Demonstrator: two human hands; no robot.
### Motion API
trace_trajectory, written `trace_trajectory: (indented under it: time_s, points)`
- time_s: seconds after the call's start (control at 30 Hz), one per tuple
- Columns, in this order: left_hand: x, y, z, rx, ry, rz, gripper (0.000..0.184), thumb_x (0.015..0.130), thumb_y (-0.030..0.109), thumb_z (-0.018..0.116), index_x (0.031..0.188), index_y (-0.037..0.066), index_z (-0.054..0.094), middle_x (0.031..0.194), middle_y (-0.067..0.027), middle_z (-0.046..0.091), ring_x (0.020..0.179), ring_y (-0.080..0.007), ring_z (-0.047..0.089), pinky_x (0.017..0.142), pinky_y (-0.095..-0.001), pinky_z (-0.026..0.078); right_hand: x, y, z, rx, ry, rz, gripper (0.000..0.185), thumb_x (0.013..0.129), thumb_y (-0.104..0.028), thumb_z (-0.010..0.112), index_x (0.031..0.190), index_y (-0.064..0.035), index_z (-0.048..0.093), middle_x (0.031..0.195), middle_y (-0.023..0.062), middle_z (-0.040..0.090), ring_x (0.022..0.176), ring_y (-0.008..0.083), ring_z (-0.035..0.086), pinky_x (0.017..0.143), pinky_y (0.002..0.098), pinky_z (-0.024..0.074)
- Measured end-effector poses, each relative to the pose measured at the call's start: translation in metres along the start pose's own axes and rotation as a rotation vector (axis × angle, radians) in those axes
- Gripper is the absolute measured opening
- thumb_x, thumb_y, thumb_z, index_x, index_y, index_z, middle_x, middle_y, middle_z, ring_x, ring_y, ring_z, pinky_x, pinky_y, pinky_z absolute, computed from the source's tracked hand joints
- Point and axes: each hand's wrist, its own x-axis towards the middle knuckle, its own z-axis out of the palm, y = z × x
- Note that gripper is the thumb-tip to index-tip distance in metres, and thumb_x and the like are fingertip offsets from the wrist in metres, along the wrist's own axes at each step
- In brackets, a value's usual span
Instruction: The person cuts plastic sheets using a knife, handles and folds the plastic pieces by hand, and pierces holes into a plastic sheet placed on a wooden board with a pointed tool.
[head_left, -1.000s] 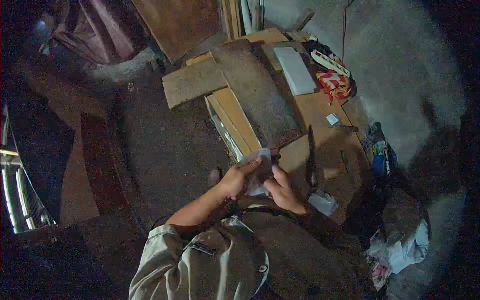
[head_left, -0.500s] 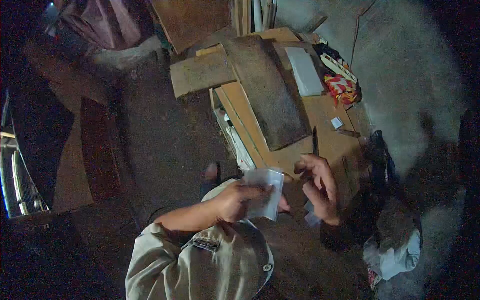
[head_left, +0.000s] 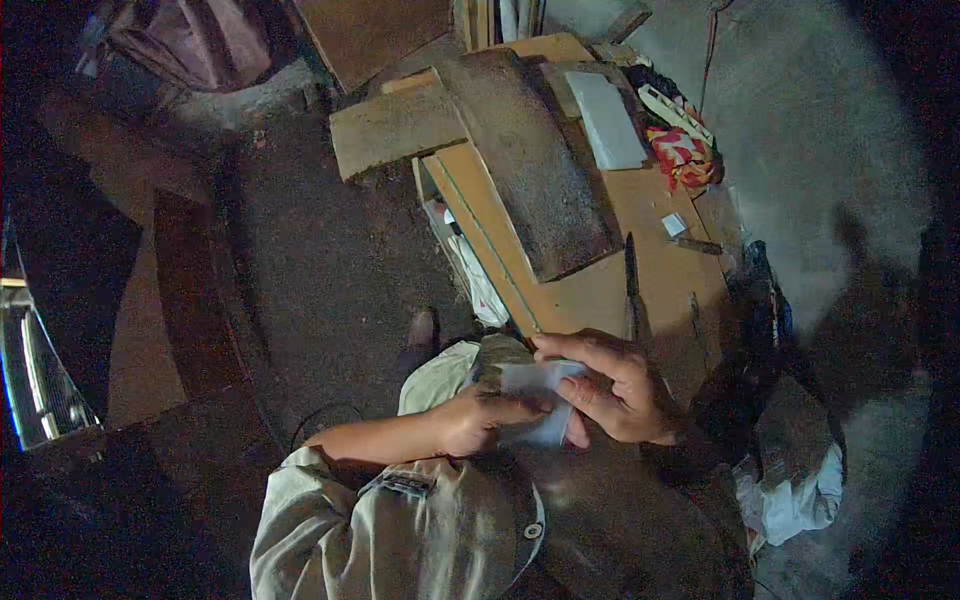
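My left hand (head_left: 475, 420) is closed on a small translucent white plastic packet (head_left: 540, 428) in front of my chest, with the thumb lying across it. My right hand (head_left: 622, 392) is at the packet's right edge, its thumb and fingers bent around that edge. Whatever the packet may hold cannot be made out. Just beyond the hands is a low wooden table (head_left: 590, 310). A dark, narrow blade-like tool (head_left: 631, 280) lies on it near my right hand.
A worn dark board (head_left: 530, 170), a white slab (head_left: 606, 120), a small white square (head_left: 674, 225) and a red-and-yellow cloth (head_left: 684, 157) lie on the table. White material (head_left: 480, 282) shows in its open side. A white bag (head_left: 805, 495) is at the lower right.
My right hand came away from the packet, then returned to its right edge. My left hand has kept hold of it. The view has shifted slightly.
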Motion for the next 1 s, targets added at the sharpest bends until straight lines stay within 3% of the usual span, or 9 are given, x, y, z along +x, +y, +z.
trace_trajectory:
  time_s: [0.13, 0.23, 0.3, 0.5, 0.53, 0.63, 0.7, 0.8, 1.0]
  points:
    - [0.002, -0.002, 0.000, 0.076, -0.002, 0.006, 0.032, 0.085, 0.017, 0.047, 0.109, -0.003, 0.054, 0.103, -0.0142, 0.062, 0.104, -0.0217, 0.055, 0.094, -0.0327, 0.038, -0.002, -0.001, -0.003, 0.122, -0.054, 0.143, 0.034, 0.089, -0.002, 0.047, 0.123, 0.0017, 0.049, 0.096, 0.0136, 0.055, 0.050, 0.0124, 0.057, 0.046, 0.0251, 0.0462]
    - [0.004, -0.012, -0.006, 0.016, 0.003, -0.047, 0.033, 0.085, 0.017, 0.047, 0.111, -0.003, 0.053, 0.103, -0.0141, 0.062, 0.104, -0.0212, 0.055, 0.095, -0.0325, 0.037, 0.000, 0.005, -0.004, -0.096, -0.017, -0.150, 0.034, 0.089, -0.002, 0.047, 0.123, 0.0037, 0.047, 0.099, 0.0146, 0.054, 0.049, 0.0133, 0.058, 0.045, 0.0244, 0.0464]
    - [0.003, -0.009, -0.004, 0.014, 0.026, -0.053, 0.034, 0.085, 0.016, 0.047, 0.112, -0.003, 0.053, 0.103, -0.0136, 0.062, 0.104, -0.0208, 0.055, 0.095, -0.0324, 0.037, -0.002, -0.017, -0.008, 0.303, -0.130, 0.428, 0.036, 0.088, -0.007, 0.053, 0.122, 0.0032, 0.048, 0.098, 0.0135, 0.055, 0.072, 0.0182, 0.063, 0.065, 0.0285, 0.0490]
    - [0.009, -0.021, -0.013, -0.004, 0.082, 0.030, 0.033, 0.086, 0.015, 0.047, 0.114, -0.002, 0.052, 0.108, -0.0105, 0.060, 0.099, -0.0194, 0.056, 0.088, -0.0318, 0.042, -0.001, -0.008, 0.001, 0.212, 0.108, 0.335, 0.014, 0.087, -0.006, 0.054, 0.097, 0.0032, 0.056, 0.080, 0.0079, 0.054, 0.048, 0.0108, 0.057, 0.044, 0.0237, 0.0426]
    - [0.011, -0.019, -0.012, 0.013, 0.190, 0.018, 0.032, 0.088, 0.015, 0.048, 0.115, -0.001, 0.052, 0.108, -0.0093, 0.060, 0.098, -0.0185, 0.056, 0.087, -0.0313, 0.043, 0.002, 0.005, 0.000, -0.095, 0.202, 0.054, 0.010, 0.085, -0.008, 0.057, 0.091, -0.0001, 0.056, 0.076, 0.0056, 0.054, 0.053, 0.0099, 0.054, 0.047, 0.0234, 0.0413]
    - [0.017, -0.012, -0.014, 0.114, 0.394, -0.039, 0.026, 0.091, 0.015, 0.048, 0.111, 0.000, 0.054, 0.100, -0.0056, 0.061, 0.091, -0.0130, 0.054, 0.082, -0.0288, 0.043, 0.005, 0.009, -0.002, -0.194, 0.315, 0.119, 0.009, 0.084, -0.009, 0.059, 0.091, -0.0030, 0.057, 0.077, 0.0067, 0.054, 0.061, 0.0099, 0.052, 0.053, 0.0244, 0.0413]
    - [0.019, 0.002, -0.013, 0.609, 0.459, 0.236, 0.022, 0.093, 0.015, 0.048, 0.106, -0.002, 0.055, 0.089, -0.0027, 0.059, 0.083, -0.0092, 0.050, 0.076, -0.0266, 0.042, 0.005, 0.019, 0.001, -0.061, 0.377, 0.136, 0.011, 0.085, -0.010, 0.059, 0.093, -0.0022, 0.056, 0.078, 0.0053, 0.053, 0.064, 0.0088, 0.051, 0.056, 0.0239, 0.0411]
    - [0.026, 0.000, -0.020, 0.592, 0.479, 0.271, 0.020, 0.094, 0.014, 0.046, 0.100, -0.003, 0.055, 0.080, 0.0009, 0.055, 0.077, -0.0070, 0.044, 0.071, -0.0244, 0.040, 0.009, 0.024, 0.011, 0.297, 0.472, 0.199, 0.018, 0.087, -0.014, 0.058, 0.097, -0.0004, 0.051, 0.081, 0.0012, 0.053, 0.075, 0.0054, 0.047, 0.065, 0.0220, 0.0405]
    - [0.033, -0.010, -0.026, 0.462, 0.560, 0.328, 0.017, 0.095, 0.012, 0.045, 0.095, -0.002, 0.055, 0.078, 0.0008, 0.053, 0.076, -0.0059, 0.044, 0.070, -0.0231, 0.040, 0.008, 0.033, 0.014, 0.203, 0.443, 0.258, 0.015, 0.087, -0.010, 0.055, 0.098, -0.0016, 0.051, 0.083, 0.0022, 0.054, 0.076, 0.0067, 0.049, 0.067, 0.0224, 0.0412]
